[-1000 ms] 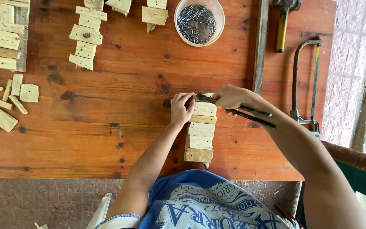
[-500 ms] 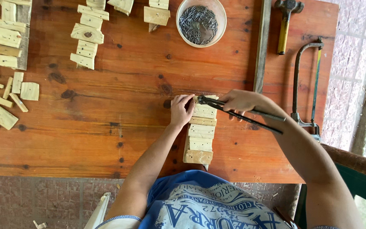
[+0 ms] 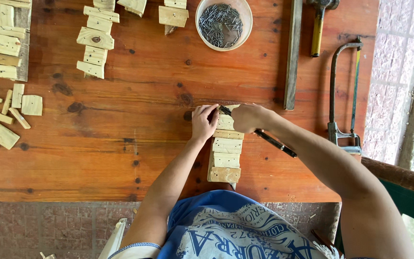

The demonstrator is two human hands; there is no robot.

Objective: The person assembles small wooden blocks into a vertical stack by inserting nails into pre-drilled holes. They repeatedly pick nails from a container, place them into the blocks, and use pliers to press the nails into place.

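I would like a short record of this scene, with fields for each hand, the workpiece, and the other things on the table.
left hand: presses on the top of the slat piece
right hand: grips dark pliers, tip at the top slat
slat piece: pale wooden slats in a row, flat on the table
bowl: white, holds nails
tools: hammer, hacksaw, both at right
wood scraps: at left edge

Beyond the hands stand one round white plastic bowl of grey nails (image 3: 224,24), one yellow-handled hammer (image 3: 318,26) and one long wooden strip (image 3: 292,52). One metal-framed hacksaw (image 3: 343,91) lies right of them.
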